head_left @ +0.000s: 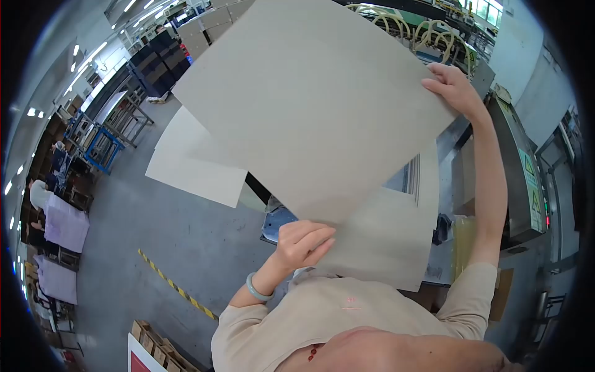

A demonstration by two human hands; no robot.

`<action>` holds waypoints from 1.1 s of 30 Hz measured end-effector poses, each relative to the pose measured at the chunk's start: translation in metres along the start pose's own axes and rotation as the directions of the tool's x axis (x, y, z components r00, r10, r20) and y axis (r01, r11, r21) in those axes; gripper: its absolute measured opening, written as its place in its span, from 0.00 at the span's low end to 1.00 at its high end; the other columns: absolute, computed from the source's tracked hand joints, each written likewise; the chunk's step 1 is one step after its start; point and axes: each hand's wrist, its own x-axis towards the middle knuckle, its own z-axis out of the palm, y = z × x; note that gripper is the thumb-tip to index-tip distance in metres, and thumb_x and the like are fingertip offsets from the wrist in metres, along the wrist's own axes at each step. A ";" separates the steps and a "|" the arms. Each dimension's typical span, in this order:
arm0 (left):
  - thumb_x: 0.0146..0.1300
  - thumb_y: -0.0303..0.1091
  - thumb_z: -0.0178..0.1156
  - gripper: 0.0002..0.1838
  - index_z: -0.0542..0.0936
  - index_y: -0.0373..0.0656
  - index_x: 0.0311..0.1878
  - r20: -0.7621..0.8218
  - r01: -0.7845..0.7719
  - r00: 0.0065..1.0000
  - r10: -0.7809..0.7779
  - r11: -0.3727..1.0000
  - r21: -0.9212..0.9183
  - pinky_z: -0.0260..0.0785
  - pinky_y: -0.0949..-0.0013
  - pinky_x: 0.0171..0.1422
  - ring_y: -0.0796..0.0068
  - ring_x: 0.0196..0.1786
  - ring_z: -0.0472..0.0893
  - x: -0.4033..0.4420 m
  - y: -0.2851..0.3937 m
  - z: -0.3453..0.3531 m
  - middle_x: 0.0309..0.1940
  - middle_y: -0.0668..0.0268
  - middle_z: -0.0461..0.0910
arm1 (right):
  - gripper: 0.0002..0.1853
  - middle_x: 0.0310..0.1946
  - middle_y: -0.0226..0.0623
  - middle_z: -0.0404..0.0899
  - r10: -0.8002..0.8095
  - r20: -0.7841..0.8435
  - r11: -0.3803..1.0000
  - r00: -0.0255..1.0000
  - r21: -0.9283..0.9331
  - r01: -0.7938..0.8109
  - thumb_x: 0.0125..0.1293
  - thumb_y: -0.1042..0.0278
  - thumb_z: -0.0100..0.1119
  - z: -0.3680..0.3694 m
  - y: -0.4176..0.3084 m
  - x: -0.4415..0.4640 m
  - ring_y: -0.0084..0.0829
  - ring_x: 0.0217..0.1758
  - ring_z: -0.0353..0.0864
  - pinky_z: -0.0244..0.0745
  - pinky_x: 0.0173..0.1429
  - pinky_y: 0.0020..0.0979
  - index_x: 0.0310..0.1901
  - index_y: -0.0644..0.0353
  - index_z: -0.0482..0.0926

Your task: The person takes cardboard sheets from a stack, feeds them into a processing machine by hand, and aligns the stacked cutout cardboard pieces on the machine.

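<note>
A large beige-grey sheet of cardboard (310, 93) is held up at a slant in front of my chest. My left hand (304, 243), with a pale bangle at the wrist, pinches its lower corner. My right hand (455, 91) grips its right edge near the far corner, thumb on the near face and the other fingers partly behind. Below it, another sheet (390, 242) lies by my waist, over the machine's bed. A paler sheet (198, 158) shows to the left, partly covered by the held one. Much of the machine bed is hidden.
Behind the cardboard stands a machine with looped yellowish hoses (434, 37). A long machine housing with warning labels (527, 180) runs along the right. Stacked dark boxes (158, 65) stand at the far left. Yellow-black tape (176, 285) marks the floor, near a wooden pallet (158, 347). People sit at far left.
</note>
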 end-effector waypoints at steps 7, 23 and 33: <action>0.57 0.31 0.64 0.07 0.84 0.38 0.35 0.441 0.588 0.699 -0.563 0.803 0.094 0.62 0.80 0.25 0.76 0.19 0.72 -0.036 0.003 0.012 0.19 0.66 0.79 | 0.06 0.25 0.22 0.71 0.057 0.012 0.992 0.998 -0.109 -0.055 0.63 0.70 0.56 -0.062 0.027 -0.061 0.14 0.25 0.61 0.59 0.32 0.16 0.38 0.62 0.76; 0.66 0.37 0.57 0.22 0.69 0.32 0.56 0.371 0.587 0.360 -0.856 -0.101 -0.803 0.74 0.75 0.43 0.76 0.40 0.79 0.029 -0.126 0.078 0.42 0.60 0.78 | 0.05 0.24 0.22 0.70 0.298 0.015 0.953 0.954 0.052 -0.299 0.62 0.72 0.55 -0.109 0.047 -0.141 0.13 0.25 0.61 0.57 0.30 0.15 0.37 0.63 0.75; 0.64 0.32 0.59 0.13 0.76 0.30 0.42 0.539 0.814 0.294 -0.789 -0.089 -0.574 0.71 0.81 0.21 0.81 0.19 0.75 -0.001 -0.103 0.078 0.26 0.62 0.79 | 0.07 0.21 0.28 0.69 0.323 -0.065 0.842 0.944 -0.436 -0.318 0.53 0.73 0.58 -0.112 0.111 -0.149 0.24 0.24 0.62 0.62 0.32 0.25 0.33 0.66 0.76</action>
